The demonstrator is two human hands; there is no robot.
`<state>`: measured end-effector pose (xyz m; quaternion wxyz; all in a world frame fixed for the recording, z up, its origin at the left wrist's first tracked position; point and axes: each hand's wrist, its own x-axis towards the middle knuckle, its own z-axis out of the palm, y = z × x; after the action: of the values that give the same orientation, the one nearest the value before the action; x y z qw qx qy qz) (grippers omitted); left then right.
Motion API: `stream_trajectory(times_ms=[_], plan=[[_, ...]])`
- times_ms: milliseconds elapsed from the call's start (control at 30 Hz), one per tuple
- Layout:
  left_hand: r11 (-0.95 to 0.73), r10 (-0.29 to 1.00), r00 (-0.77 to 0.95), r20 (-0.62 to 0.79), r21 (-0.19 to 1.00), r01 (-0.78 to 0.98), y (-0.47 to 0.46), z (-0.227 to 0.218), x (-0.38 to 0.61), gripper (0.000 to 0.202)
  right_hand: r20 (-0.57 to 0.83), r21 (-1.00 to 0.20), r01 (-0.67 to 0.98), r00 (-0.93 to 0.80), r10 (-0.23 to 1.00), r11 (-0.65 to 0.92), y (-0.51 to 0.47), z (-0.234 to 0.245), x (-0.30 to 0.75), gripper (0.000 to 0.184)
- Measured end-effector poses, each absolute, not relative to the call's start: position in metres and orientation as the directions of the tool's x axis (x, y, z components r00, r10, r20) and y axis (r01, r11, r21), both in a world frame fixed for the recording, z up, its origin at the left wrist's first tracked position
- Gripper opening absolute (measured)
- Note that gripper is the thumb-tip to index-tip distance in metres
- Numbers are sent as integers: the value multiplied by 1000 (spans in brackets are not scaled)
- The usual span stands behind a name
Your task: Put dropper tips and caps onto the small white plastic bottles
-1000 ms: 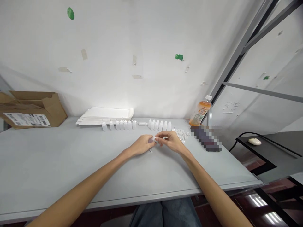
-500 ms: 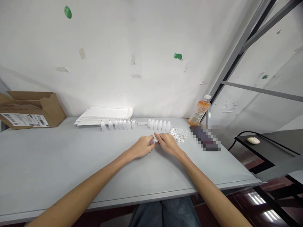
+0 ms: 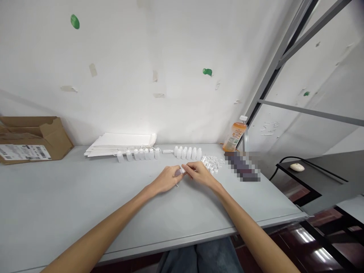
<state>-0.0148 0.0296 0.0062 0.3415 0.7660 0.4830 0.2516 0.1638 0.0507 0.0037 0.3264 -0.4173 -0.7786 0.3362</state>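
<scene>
My left hand (image 3: pixel 166 179) is closed around a small translucent plastic bottle (image 3: pixel 179 172), which lies tilted with its white top (image 3: pixel 183 170) pointing right. At that top, the thumb and fingers of my right hand (image 3: pixel 198 172) are pinched together; exactly what lies between them is partly hidden. A thin white piece (image 3: pixel 176 185) shows just below my left hand. Beyond my hands stand a row of small bottles with white tops (image 3: pixel 141 154) on the left and a tighter cluster of small bottles (image 3: pixel 187 152) on the right. A heap of small white plastic parts (image 3: pixel 212 163) lies beside my right hand.
A single bottle (image 3: pixel 167 151) lies on its side between the two groups. Behind the left row is a stack of white sheets (image 3: pixel 119 141). An open cardboard box (image 3: pixel 36 142) stands far left on the grey table (image 3: pixel 85 197); an orange drink bottle (image 3: pixel 235 134) and a blurred-out dark item (image 3: pixel 243 167) are right.
My right hand's fingers have shifted slightly at the bottle's top, and more of the bottle shows between my hands. The whole view has shifted a little.
</scene>
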Motion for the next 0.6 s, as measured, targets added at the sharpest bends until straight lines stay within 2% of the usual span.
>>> stream_trajectory(times_ms=[67, 167, 267, 367, 433, 600], plan=[[-298, 911, 409, 52, 767, 568, 29, 8, -14, 30, 252, -769, 463, -417, 874, 442, 51, 2, 163, 52], [-302, 912, 406, 56, 763, 572, 30, 10, -14, 28, 261, -823, 372, -424, 867, 430, 50, 7, 167, 36], [-294, 914, 402, 49, 763, 576, 30, 10, -14, 27, 182, -897, 281, -467, 865, 340, 47, 16, 173, 35], [-294, 912, 407, 46, 765, 573, 30, 7, -15, 28, 122, -915, 281, -490, 863, 289, 46, 17, 173, 31], [-309, 911, 409, 54, 747, 589, 30, 6, -16, 29, 127, -894, 320, -490, 862, 314, 47, 14, 170, 29], [-348, 892, 447, 68, 735, 582, 29, 6, -15, 31, 245, -769, 448, -452, 858, 456, 50, 4, 163, 41]])
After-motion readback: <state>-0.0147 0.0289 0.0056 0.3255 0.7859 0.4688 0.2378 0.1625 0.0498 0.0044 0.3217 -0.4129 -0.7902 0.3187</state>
